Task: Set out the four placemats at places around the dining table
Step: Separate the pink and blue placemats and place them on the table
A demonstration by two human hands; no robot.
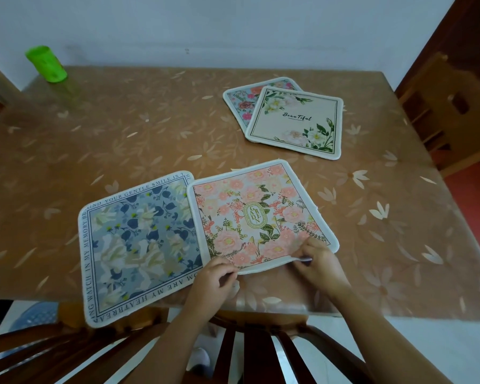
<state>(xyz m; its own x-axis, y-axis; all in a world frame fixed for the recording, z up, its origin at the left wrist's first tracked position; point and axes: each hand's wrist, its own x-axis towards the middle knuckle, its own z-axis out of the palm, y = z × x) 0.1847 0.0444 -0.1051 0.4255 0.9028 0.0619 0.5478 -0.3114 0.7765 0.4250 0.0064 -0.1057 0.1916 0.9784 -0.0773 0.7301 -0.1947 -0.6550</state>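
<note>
Your one view comes from the camera on your head, above the near edge of the table [67, 151], facing forward and down across it. The wide lens reaches the far edge against the wall [233, 23] and bows the table's sides. Nearest the lens, low in the middle, your left hand [214, 278] and right hand [319, 267] hold the pink placemat [261, 214]. A chair back [255, 353] fills the bottom. The green cup [47, 64] at the far left corner sits farthest off.
</note>
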